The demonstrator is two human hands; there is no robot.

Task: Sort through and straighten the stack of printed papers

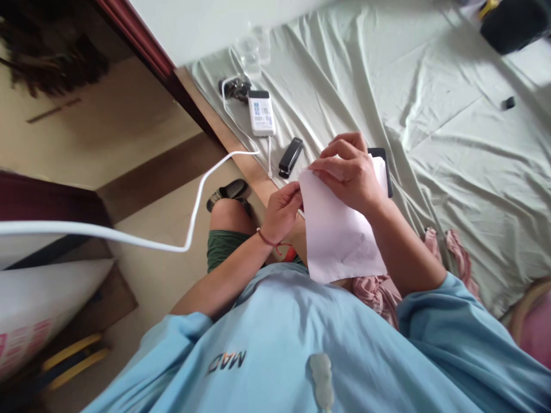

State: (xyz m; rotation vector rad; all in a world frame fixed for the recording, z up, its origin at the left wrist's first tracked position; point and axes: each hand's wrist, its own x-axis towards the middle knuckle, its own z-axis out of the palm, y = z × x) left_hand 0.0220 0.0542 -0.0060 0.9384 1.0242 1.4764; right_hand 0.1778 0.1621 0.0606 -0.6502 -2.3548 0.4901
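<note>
A white sheet of paper [338,235] is held over my lap, at the bed's edge. My left hand [282,211] pinches its upper left corner. My right hand [350,172] lies across the sheet's top edge, fingers curled onto it. A black stapler [291,157] lies on the pale green bed sheet [451,132] just beyond my left hand. A dark phone [385,166] shows partly from under my right hand and the paper.
A white power bank [261,112] with a white cable [189,223] lies at the bed's near corner, beside clear glasses [249,54]. A black bag [512,23] sits far right. Pink cloth [456,258] lies by my right arm. My sandalled foot [228,192] rests on the floor.
</note>
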